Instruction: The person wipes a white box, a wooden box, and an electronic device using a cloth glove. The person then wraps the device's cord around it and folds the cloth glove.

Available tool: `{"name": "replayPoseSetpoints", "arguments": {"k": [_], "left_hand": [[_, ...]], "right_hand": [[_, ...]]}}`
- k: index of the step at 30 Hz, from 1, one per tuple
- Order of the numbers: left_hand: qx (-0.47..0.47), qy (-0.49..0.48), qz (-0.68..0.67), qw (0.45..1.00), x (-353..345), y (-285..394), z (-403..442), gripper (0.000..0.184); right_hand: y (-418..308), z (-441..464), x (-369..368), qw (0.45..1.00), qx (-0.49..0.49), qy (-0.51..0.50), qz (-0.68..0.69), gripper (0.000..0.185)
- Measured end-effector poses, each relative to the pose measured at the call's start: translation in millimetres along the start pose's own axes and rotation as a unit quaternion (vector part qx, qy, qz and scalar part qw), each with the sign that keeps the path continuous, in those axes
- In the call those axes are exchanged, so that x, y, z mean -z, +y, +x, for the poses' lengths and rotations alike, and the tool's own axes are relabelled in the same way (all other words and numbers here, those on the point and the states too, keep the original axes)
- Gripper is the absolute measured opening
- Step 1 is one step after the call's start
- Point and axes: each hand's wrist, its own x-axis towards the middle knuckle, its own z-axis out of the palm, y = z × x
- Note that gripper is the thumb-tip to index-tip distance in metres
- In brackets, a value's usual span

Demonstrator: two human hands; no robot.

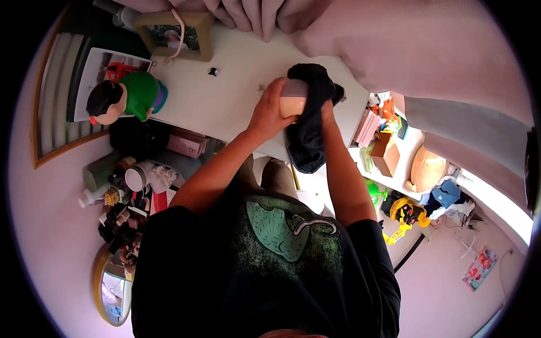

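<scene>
- Your left hand (267,111) is curved partway closed around a grey and peach object (293,104), fingers along its far side and thumb at its near edge.
- That object sits just right of your left palm, between your two hands.
- Your right hand (328,115) is against a black cloth (304,152); the fingers are hidden, so you cannot tell how tightly they close.
- The cloth lies against the object's right side, between it and your right hand, and hangs toward you below the grip.
- Under and beyond both hands is the white table (236,79).
- Well left of your grip lies a green-clad toy figure (140,93); farther off, ahead and left, stands a picture frame (205,36).
</scene>
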Motion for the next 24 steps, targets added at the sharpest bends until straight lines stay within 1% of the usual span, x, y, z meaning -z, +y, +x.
{"name": "replayPoseSetpoints", "arguments": {"k": [2,3,4,6,7,8,10,12,14,15,16,17,18,20,21,22,23,24], "left_hand": [[0.009,-0.001,-0.008,1.0,1,3,1,0.094],[0.004,0.004,-0.007,1.0,0,0,0,0.093],[0.0,0.009,-0.008,1.0,-2,-3,-1,0.093],[-0.006,-0.006,-0.005,1.0,0,-6,0,0.095],[-0.007,-0.021,-0.001,1.0,1,-9,-1,0.097],[-0.008,-0.022,-0.005,1.0,0,-15,-2,0.097],[-0.071,-0.022,0.03,0.997,-3,-28,-1,0.093],[-0.08,-0.03,0.006,0.996,-6,-32,2,0.091],[-0.087,-0.035,-0.012,0.996,-5,-33,6,0.09],[-0.087,-0.049,-0.019,0.995,-4,-32,9,0.088],[-0.086,-0.061,-0.023,0.994,2,-30,13,0.087],[-0.049,-0.093,0.0,0.994,14,-19,13,0.087],[-0.048,-0.089,0.009,0.995,17,-21,17,0.087],[-0.082,-0.152,-0.006,0.985,22,-27,27,0.095],[-0.09,-0.184,-0.019,0.979,26,-29,33,0.096],[-0.089,-0.183,-0.015,0.979,32,-31,38,0.096],[-0.098,-0.237,-0.026,0.966,36,-31,44,0.097],[-0.106,-0.29,-0.037,0.951,40,-30,50,0.098]], "right_hand": [[-22,-11,3,0.988,-0.014,0.144,0.051,0.04],[-11,-24,-16,0.978,-0.07,0.166,0.108,0.046],[-20,-25,-17,0.978,-0.071,0.166,0.107,0.046],[-48,-33,-18,0.964,-0.1,0.245,0.011,0.048],[-59,-38,-19,0.963,-0.092,0.252,-0.031,0.051],[-67,-37,-20,0.963,-0.093,0.252,-0.034,0.051],[-78,-34,-20,0.955,-0.122,0.193,-0.19,0.052],[-48,-37,-42,0.929,-0.034,0.133,-0.343,0.049],[-41,-28,-17,0.97,0.053,0.169,-0.167,0.037],[-29,-18,-14,0.97,0.053,0.173,-0.164,0.037],[-15,-2,-13,0.984,0.016,0.072,-0.163,0.036],[-15,11,-9,0.987,-0.019,-0.032,-0.159,0.035],[-17,17,2,0.979,-0.065,-0.1,-0.164,0.043],[-23,9,5,0.997,0.006,0.01,-0.078,0.046],[-23,2,4,0.997,0.01,0.012,-0.074,0.046],[-21,-8,1,0.997,0.007,0.061,-0.05,0.05],[-20,-17,-5,0.994,0.004,0.11,-0.027,0.054],[-19,-25,-14,0.993,0.005,0.112,-0.026,0.054]]}}
